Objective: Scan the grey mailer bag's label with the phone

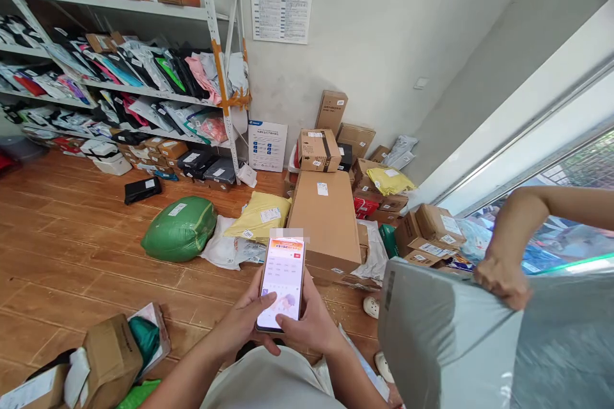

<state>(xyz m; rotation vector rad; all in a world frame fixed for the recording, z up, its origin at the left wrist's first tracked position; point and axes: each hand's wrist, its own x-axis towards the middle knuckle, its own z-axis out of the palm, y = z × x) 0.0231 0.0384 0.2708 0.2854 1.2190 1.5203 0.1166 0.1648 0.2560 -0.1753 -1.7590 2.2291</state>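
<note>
A phone (282,281) with a lit screen is held upright in front of my body, low in the middle of the head view. My left hand (252,310) wraps round its left side, with the thumb over the screen. My right hand (311,319) grips the right side, its thumb near the screen's bottom edge. Beyond the phone lie a yellow parcel (261,214) and a large brown box (323,223) with a smaller carton (318,150) on top.
At the right, another person's hand (503,278) grips a big grey wrapped package (432,332). A green sack (180,229) lies on the wooden floor. Shelves (158,92) full of parcels stand at the left. Boxes (112,354) lie at the lower left.
</note>
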